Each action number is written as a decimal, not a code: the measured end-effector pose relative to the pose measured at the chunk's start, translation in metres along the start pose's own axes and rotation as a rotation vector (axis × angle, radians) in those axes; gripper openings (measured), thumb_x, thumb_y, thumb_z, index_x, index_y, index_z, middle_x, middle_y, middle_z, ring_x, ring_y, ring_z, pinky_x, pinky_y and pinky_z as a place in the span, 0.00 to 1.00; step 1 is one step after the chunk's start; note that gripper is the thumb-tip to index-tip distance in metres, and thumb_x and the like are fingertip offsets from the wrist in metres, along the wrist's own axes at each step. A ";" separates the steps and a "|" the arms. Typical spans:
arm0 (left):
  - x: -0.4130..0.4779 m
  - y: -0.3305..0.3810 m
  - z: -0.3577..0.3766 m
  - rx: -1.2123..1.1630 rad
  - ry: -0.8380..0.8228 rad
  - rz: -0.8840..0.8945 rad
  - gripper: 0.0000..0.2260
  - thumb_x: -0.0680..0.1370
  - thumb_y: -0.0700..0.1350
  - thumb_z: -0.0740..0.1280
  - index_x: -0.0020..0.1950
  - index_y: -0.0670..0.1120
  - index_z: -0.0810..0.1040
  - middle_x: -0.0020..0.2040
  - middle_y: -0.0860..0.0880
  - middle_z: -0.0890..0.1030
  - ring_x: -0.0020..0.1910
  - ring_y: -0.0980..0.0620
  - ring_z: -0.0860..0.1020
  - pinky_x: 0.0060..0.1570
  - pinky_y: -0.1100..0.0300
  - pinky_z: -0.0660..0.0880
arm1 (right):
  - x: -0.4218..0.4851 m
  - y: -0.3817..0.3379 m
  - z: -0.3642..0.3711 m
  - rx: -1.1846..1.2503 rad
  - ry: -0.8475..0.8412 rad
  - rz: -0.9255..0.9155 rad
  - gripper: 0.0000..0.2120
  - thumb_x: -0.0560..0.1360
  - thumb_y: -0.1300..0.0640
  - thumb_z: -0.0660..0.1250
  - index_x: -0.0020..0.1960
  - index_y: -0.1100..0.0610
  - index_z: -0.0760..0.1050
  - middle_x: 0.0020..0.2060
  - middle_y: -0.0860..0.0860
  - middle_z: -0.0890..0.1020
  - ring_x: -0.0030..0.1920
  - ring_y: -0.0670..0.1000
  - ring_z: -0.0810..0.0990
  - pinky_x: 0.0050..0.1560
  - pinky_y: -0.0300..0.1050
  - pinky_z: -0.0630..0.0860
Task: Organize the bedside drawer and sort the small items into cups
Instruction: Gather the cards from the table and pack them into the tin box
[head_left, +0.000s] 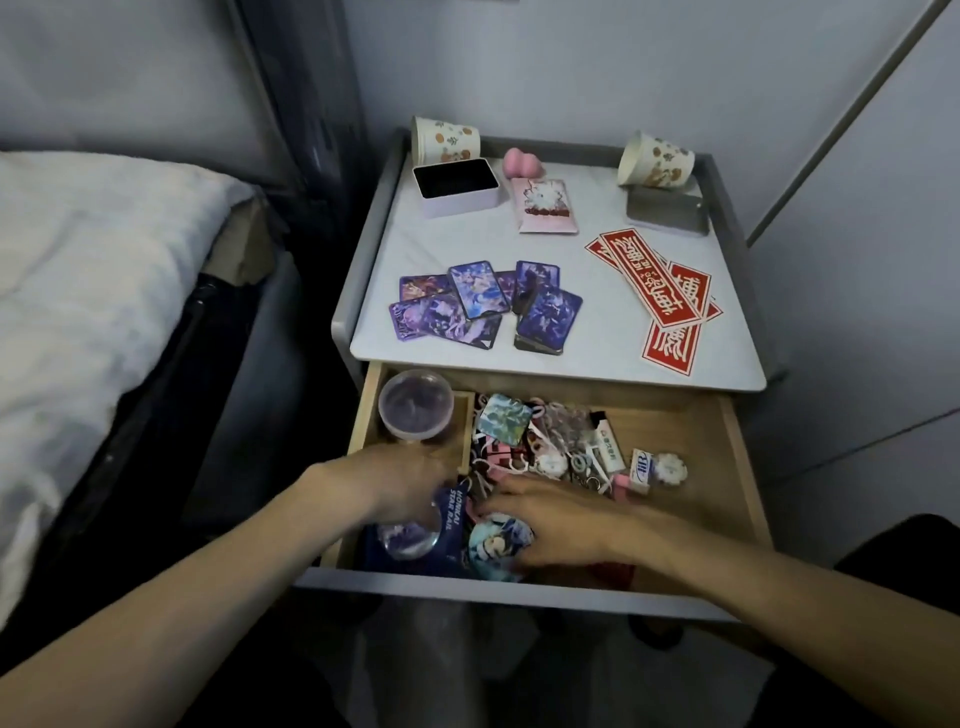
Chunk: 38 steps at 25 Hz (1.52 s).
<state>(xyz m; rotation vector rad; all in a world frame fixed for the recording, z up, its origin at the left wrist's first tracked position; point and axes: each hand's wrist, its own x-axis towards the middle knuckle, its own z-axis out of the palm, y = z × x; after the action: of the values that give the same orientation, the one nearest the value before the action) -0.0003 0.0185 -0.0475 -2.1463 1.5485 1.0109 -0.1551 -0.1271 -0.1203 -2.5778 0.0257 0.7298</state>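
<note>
Gripping a clear round purple-tinted plastic cup (410, 538), our left hand (400, 480) sits at the near-left corner of the open wooden drawer (727, 467). Its fingers curl over the cup's rim, though blur hides the detail. Our right hand (561, 519) lies flat and unclenched, holding nothing, fingers pointing left over a round blue character badge (498, 540). The heap of small keychains and trinkets (545, 452) lies just beyond that hand, toward the drawer's far edge. We judge the right hand nearer to it, with the cup just to its left.
</note>
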 end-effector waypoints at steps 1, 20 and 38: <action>0.002 0.004 0.004 0.045 -0.006 -0.010 0.18 0.77 0.46 0.67 0.67 0.48 0.71 0.63 0.46 0.78 0.59 0.45 0.77 0.45 0.57 0.70 | 0.004 -0.002 0.003 -0.017 0.012 -0.010 0.33 0.74 0.47 0.72 0.74 0.42 0.61 0.72 0.47 0.63 0.70 0.49 0.65 0.67 0.47 0.68; 0.018 0.001 0.008 -0.004 0.240 0.044 0.16 0.77 0.44 0.69 0.64 0.48 0.73 0.58 0.43 0.80 0.57 0.43 0.78 0.52 0.53 0.75 | -0.018 0.008 -0.048 1.004 0.235 0.233 0.09 0.78 0.59 0.69 0.58 0.54 0.81 0.48 0.48 0.85 0.48 0.42 0.83 0.48 0.31 0.74; 0.022 0.012 -0.010 -1.216 0.256 0.007 0.06 0.72 0.47 0.76 0.43 0.46 0.84 0.41 0.48 0.86 0.44 0.50 0.85 0.46 0.56 0.80 | 0.002 -0.020 -0.046 1.343 0.641 0.223 0.05 0.73 0.64 0.73 0.48 0.58 0.82 0.41 0.49 0.85 0.43 0.42 0.82 0.44 0.32 0.76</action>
<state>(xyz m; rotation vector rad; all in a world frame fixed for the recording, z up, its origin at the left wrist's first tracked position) -0.0038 -0.0075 -0.0535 -3.0846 1.0857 2.1141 -0.1282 -0.1290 -0.0782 -1.3769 0.7332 -0.1365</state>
